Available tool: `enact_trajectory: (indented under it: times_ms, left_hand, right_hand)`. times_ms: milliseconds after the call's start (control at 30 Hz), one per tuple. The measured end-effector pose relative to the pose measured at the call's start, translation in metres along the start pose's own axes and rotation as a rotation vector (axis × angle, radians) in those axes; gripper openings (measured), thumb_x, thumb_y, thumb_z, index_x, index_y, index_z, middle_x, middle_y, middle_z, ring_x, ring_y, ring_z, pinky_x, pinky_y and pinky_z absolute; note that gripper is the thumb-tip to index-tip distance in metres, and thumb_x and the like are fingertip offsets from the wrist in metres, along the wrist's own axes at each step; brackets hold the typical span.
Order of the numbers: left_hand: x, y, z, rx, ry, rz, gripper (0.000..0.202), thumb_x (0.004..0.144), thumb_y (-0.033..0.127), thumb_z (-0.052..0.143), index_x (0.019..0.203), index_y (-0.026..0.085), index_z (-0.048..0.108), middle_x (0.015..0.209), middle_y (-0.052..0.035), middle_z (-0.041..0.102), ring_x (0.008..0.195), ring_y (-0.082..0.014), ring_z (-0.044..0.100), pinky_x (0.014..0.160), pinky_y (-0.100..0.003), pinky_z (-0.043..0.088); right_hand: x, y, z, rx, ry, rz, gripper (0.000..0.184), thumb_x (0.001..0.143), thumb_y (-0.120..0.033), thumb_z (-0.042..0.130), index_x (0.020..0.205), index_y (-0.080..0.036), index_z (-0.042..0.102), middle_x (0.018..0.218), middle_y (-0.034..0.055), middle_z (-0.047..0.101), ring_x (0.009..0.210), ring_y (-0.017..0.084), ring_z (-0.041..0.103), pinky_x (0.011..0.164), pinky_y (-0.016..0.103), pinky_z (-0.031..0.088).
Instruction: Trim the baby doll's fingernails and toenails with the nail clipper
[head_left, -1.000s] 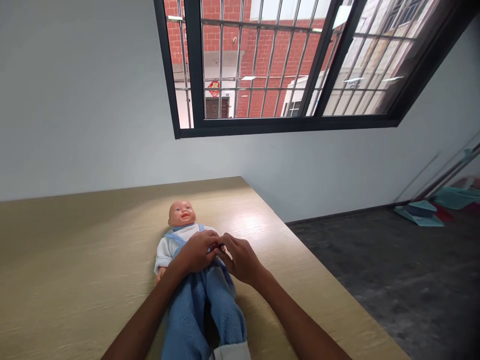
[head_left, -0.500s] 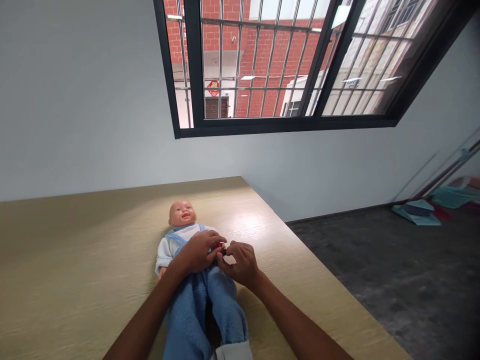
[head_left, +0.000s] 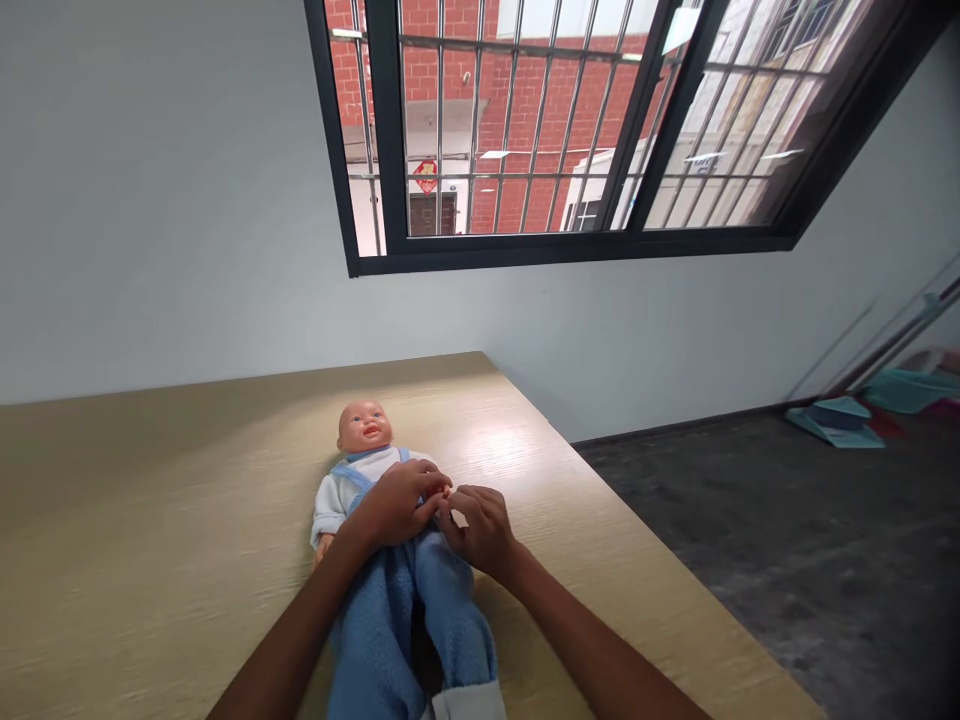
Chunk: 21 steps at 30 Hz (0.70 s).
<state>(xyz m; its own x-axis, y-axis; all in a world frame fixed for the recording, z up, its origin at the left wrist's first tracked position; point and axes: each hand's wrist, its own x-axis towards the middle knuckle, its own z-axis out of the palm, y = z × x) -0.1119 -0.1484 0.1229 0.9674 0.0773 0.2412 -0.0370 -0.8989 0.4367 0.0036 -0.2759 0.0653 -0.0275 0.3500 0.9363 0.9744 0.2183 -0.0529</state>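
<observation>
A person's left hand (head_left: pixel 401 500) and right hand (head_left: pixel 480 528) meet over a doll (head_left: pixel 397 575), which lies on its back on a pale wooden bench (head_left: pixel 187 500), in a white top and blue dungarees, near the bench's right edge; the left hand, its fingers half curled, seems to have hold of the doll's small hand (head_left: pixel 447 491), a sliver of which shows; the right hand has thumb and forefinger bent close together just beside it, and whether anything is pinched between them cannot be told.

The likeliest trouble is a slip, since the grip bears on something tiny and the fingers hide most of it; a hard tug could drag the doll across the bench's smooth-looking top towards the nearby edge, or strain its arm, if the left hand's hold loosened.

No brand or label can be made out on the doll's clothes; beyond the barred window (head_left: pixel 517 248), a red diamond-shaped sign (head_left: pixel 426 177) bears a gold mark, apparently a character, too small to read; faint lettering (head_left: pixel 705 163) on a pale wall farther right is equally illegible.
</observation>
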Motion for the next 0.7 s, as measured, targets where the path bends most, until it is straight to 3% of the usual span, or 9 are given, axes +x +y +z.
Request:
enact_trajectory:
  times_ms: [133, 300, 500, 700]
  left_hand:
    - [0.0000, -0.0009, 0.0014, 0.000, -0.001, 0.005, 0.023, 0.088, 0.016, 0.053, 0.104, 0.022, 0.070, 0.107, -0.0039, 0.068, 0.097, -0.0201, 0.061, 0.086, -0.033, 0.043]
    - [-0.0005, -0.0023, 0.0027, -0.010, 0.004, -0.004, 0.025, 0.087, 0.016, 0.054, 0.106, 0.023, 0.070, 0.107, -0.0037, 0.068, 0.097, -0.0199, 0.060, 0.086, -0.033, 0.042]
    - [-0.0006, -0.0046, 0.0023, -0.009, -0.005, -0.020, 0.026, 0.085, 0.016, 0.055, 0.106, 0.023, 0.069, 0.110, -0.0036, 0.067, 0.099, -0.0205, 0.060, 0.087, -0.035, 0.041]
    - [-0.0008, -0.0024, 0.0027, 0.003, -0.012, -0.021, 0.026, 0.085, 0.016, 0.053, 0.105, 0.023, 0.068, 0.111, -0.0043, 0.067, 0.100, -0.0213, 0.060, 0.087, -0.036, 0.041]
  right_hand:
    - [0.0003, 0.0000, 0.0004, 0.006, -0.001, 0.006, 0.003, 0.097, -0.017, 0.048, 0.096, -0.021, 0.047, 0.070, -0.0010, 0.063, 0.057, 0.013, 0.060, 0.055, 0.025, 0.043]
    - [0.0012, -0.0015, -0.0005, -0.001, -0.029, 0.010, 0.011, 0.095, -0.013, 0.048, 0.088, -0.021, 0.047, 0.065, -0.0023, 0.059, 0.054, 0.013, 0.056, 0.054, 0.025, 0.040]
    - [-0.0009, 0.0030, 0.0007, 0.031, -0.021, 0.022, 0.007, 0.101, -0.025, 0.048, 0.096, -0.020, 0.049, 0.073, 0.0005, 0.064, 0.059, 0.013, 0.060, 0.056, 0.025, 0.043]
    - [0.0004, 0.0026, 0.0004, 0.014, -0.033, 0.015, 0.009, 0.101, -0.024, 0.047, 0.094, -0.020, 0.051, 0.072, 0.0006, 0.064, 0.059, 0.013, 0.059, 0.056, 0.026, 0.041]
